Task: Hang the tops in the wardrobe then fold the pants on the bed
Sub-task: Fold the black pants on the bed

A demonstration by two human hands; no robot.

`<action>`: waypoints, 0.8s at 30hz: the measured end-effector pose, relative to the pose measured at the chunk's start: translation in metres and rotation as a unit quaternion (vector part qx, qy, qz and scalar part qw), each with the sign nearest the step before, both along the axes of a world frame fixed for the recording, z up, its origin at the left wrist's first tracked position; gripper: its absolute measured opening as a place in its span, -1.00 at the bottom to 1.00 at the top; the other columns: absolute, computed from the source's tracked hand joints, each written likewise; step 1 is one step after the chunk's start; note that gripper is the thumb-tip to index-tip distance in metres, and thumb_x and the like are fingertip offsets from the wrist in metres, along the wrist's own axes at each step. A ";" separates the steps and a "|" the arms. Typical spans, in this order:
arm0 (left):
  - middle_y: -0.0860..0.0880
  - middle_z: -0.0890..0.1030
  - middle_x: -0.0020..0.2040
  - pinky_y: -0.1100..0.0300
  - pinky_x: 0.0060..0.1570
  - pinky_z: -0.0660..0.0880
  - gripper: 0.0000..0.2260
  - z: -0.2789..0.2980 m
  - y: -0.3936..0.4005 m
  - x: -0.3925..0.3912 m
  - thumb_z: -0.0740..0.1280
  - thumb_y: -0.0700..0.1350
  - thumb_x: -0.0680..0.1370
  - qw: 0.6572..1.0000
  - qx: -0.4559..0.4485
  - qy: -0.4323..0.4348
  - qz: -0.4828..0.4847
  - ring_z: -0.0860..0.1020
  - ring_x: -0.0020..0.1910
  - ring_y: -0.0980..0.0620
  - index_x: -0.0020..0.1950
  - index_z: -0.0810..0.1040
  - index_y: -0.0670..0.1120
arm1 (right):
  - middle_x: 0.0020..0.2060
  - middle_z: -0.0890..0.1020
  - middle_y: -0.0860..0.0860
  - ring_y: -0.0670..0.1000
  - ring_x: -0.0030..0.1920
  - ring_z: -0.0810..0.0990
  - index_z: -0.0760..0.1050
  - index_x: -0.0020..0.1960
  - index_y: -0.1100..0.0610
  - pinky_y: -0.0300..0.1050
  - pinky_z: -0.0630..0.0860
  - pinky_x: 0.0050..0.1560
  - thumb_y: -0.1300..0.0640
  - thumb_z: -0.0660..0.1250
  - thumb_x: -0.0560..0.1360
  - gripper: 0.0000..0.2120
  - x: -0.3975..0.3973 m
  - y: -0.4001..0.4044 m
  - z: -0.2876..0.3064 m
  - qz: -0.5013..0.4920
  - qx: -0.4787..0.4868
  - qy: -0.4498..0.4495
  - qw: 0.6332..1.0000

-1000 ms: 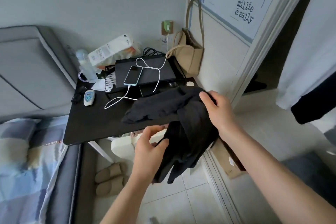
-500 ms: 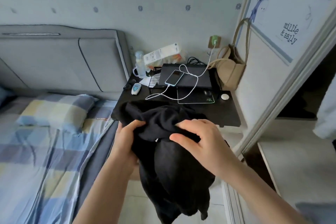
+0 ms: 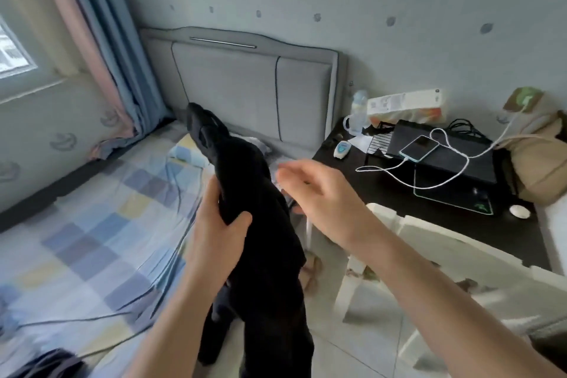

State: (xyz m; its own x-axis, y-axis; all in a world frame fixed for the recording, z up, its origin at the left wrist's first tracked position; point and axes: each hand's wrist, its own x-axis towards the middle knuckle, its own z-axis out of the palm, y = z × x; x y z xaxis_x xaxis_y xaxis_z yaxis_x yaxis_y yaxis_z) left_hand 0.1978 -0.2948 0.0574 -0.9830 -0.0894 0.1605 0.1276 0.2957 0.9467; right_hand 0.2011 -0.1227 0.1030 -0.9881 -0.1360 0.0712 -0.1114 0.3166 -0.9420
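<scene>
A black garment (image 3: pixel 264 242) hangs in front of me, its upper end flung toward the headboard and its lower part dangling to the floor. My left hand (image 3: pixel 214 224) grips it at the middle, thumb curled over the cloth. To the right of the garment, my right hand (image 3: pixel 316 190) is blurred, its fingers loose and holding nothing. The bed (image 3: pixel 92 224) with a blue and yellow checked sheet lies to the left. The wardrobe is out of view.
A black bedside desk (image 3: pixel 429 209) on the right carries a phone (image 3: pixel 418 147) on a white cable, a black box, a bottle and a tan bag (image 3: pixel 540 166). A white chair (image 3: pixel 435 242) stands before it. Grey headboard (image 3: pixel 251 86) behind; curtains at far left.
My view has swung left from the wardrobe to the bed. My right hand has let go of the black garment, which now swings toward the bed in my left hand alone.
</scene>
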 end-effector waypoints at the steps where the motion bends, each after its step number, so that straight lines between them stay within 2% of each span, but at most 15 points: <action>1: 0.23 0.62 -0.01 0.07 -0.10 0.56 -0.43 -0.003 -0.012 0.002 0.27 -0.23 0.40 0.999 -0.033 0.006 -0.007 0.61 -0.02 0.13 0.22 0.38 0.36 | 0.05 0.63 -0.17 -0.17 0.10 0.58 0.50 0.24 -0.03 -0.14 0.53 0.13 -0.35 0.25 0.42 -0.47 -0.013 -0.024 0.007 0.020 0.004 -0.031 0.999; 3: 0.25 0.61 -0.01 0.19 -0.16 0.50 -0.38 -0.009 -0.037 0.005 0.25 -0.31 0.44 0.995 -0.092 0.023 -0.025 0.59 -0.06 0.22 0.29 0.35 0.34 | 0.07 0.60 -0.06 -0.03 0.12 0.57 0.46 0.24 0.05 -0.05 0.53 0.15 -0.41 0.28 0.36 -0.34 -0.042 -0.074 0.018 0.027 0.071 -0.066 0.995; 4: 0.21 0.62 0.00 0.19 -0.17 0.51 -0.35 -0.011 -0.048 0.007 0.23 -0.31 0.45 0.991 -0.125 0.028 -0.029 0.59 -0.06 0.20 0.34 0.31 0.35 | 0.09 0.59 0.01 0.04 0.13 0.56 0.47 0.23 0.11 -0.01 0.52 0.16 -0.38 0.31 0.35 -0.33 -0.054 -0.095 0.020 0.018 0.116 -0.077 0.990; 6: 0.09 0.65 0.00 0.13 -0.13 0.51 -0.30 -0.020 -0.079 0.009 0.23 -0.29 0.47 0.980 -0.192 0.039 -0.024 0.59 -0.10 0.10 0.40 0.23 0.40 | 0.05 0.59 0.12 0.12 0.09 0.55 0.51 0.11 0.20 -0.08 0.51 0.10 -0.15 0.38 0.41 -0.53 -0.077 -0.139 0.016 0.013 0.188 -0.084 0.979; 7: 0.08 0.65 0.00 0.12 -0.12 0.51 -0.27 -0.025 -0.099 0.007 0.24 -0.27 0.47 0.976 -0.213 0.036 -0.024 0.60 -0.11 0.08 0.42 0.19 0.43 | -0.01 0.59 0.14 0.13 0.03 0.55 0.51 0.03 0.21 -0.12 0.50 -0.02 -0.02 0.38 0.44 -0.68 -0.084 -0.160 0.010 0.020 0.199 -0.080 0.977; 9: 0.16 0.64 0.04 0.11 -0.11 0.56 -0.28 -0.037 -0.136 0.007 0.31 -0.16 0.48 0.978 -0.205 0.007 -0.034 0.61 -0.11 0.10 0.44 0.11 0.45 | -0.16 0.61 0.14 0.12 -0.10 0.58 0.51 -0.10 0.22 -0.08 0.48 -0.17 0.13 0.34 0.48 -0.87 -0.091 -0.192 -0.004 0.046 0.127 -0.073 0.988; 11: 0.24 0.60 0.03 0.08 -0.17 0.57 -0.35 -0.050 -0.166 0.009 0.38 0.10 0.43 0.987 -0.154 -0.021 -0.036 0.59 -0.25 0.08 0.39 0.12 0.42 | -0.08 0.66 0.22 0.17 -0.03 0.63 0.55 -0.02 0.28 0.03 0.56 -0.04 0.17 0.33 0.52 -0.84 -0.097 -0.211 -0.015 0.034 0.035 -0.070 0.996; 13: 0.30 0.55 0.09 0.07 -0.17 0.56 -0.44 -0.066 -0.206 0.011 0.36 0.27 0.39 0.996 -0.083 -0.043 0.007 0.57 -0.29 -0.02 0.28 0.15 0.29 | 0.01 0.66 0.22 0.17 0.02 0.64 0.57 0.03 0.26 0.08 0.57 0.05 0.17 0.33 0.54 -0.84 -0.107 -0.231 -0.019 0.017 -0.048 -0.095 0.994; 14: 0.29 0.55 0.11 0.05 -0.16 0.54 -0.48 -0.076 -0.223 0.012 0.34 0.29 0.40 0.996 -0.054 -0.060 0.036 0.58 -0.28 -0.06 0.22 0.15 0.25 | 0.00 0.67 0.19 0.14 0.01 0.66 0.59 0.03 0.21 0.05 0.59 0.04 0.17 0.33 0.54 -0.87 -0.112 -0.236 -0.019 0.010 -0.094 -0.118 0.988; 16: 0.23 0.58 0.06 0.05 -0.17 0.49 -0.59 -0.099 -0.264 0.012 0.32 0.25 0.47 0.988 -0.053 -0.104 0.104 0.59 -0.26 -0.05 0.13 0.13 0.23 | -0.03 0.68 0.14 0.12 -0.02 0.66 0.59 0.07 0.18 -0.01 0.61 -0.02 0.18 0.34 0.54 -0.86 -0.126 -0.253 -0.018 0.009 -0.173 -0.161 0.972; 18: 0.22 0.57 0.02 0.09 -0.21 0.47 -0.62 -0.122 -0.297 0.008 0.31 0.16 0.54 0.972 -0.069 -0.168 0.148 0.58 -0.24 0.02 0.17 0.15 0.18 | 0.00 0.68 0.16 0.15 0.01 0.66 0.57 0.15 0.21 0.01 0.61 -0.02 0.18 0.35 0.54 -0.79 -0.136 -0.264 -0.014 0.035 -0.202 -0.177 0.963; 19: 0.21 0.53 0.04 0.13 -0.26 0.47 -0.56 -0.132 -0.312 0.006 0.32 0.12 0.56 0.962 -0.058 -0.211 0.162 0.57 -0.25 0.03 0.29 0.15 0.10 | 0.03 0.68 0.16 0.15 0.04 0.66 0.56 0.18 0.21 0.03 0.61 0.01 0.17 0.35 0.54 -0.76 -0.141 -0.270 -0.011 0.064 -0.208 -0.177 0.960; 21: 0.03 0.44 0.12 0.15 -0.36 0.51 -0.39 -0.146 -0.334 -0.001 0.33 0.08 0.57 0.932 0.001 -0.317 0.177 0.59 -0.28 -0.05 0.46 0.07 -0.06 | 0.05 0.68 0.13 0.12 0.06 0.67 0.57 0.17 0.19 0.01 0.60 0.05 0.14 0.35 0.53 -0.76 -0.149 -0.273 -0.001 0.119 -0.223 -0.175 0.952; 23: -0.11 0.38 0.24 0.05 -0.30 0.59 -0.30 -0.151 -0.354 -0.010 0.32 0.15 0.56 0.898 0.060 -0.390 0.196 0.66 -0.26 -0.22 0.50 -0.06 0.04 | 0.03 0.69 0.09 0.08 0.05 0.68 0.63 0.09 0.13 -0.05 0.62 -0.03 0.11 0.39 0.50 -0.80 -0.157 -0.273 0.013 0.176 -0.234 -0.176 0.940; 24: -0.12 0.38 0.29 -0.01 -0.21 0.61 -0.28 -0.151 -0.364 -0.016 0.30 0.20 0.55 0.890 0.078 -0.397 0.211 0.67 -0.20 -0.23 0.52 -0.08 0.08 | 0.02 0.70 0.08 0.07 0.04 0.68 0.66 0.03 0.09 -0.08 0.63 -0.07 0.09 0.41 0.47 -0.83 -0.161 -0.273 0.020 0.210 -0.229 -0.176 0.934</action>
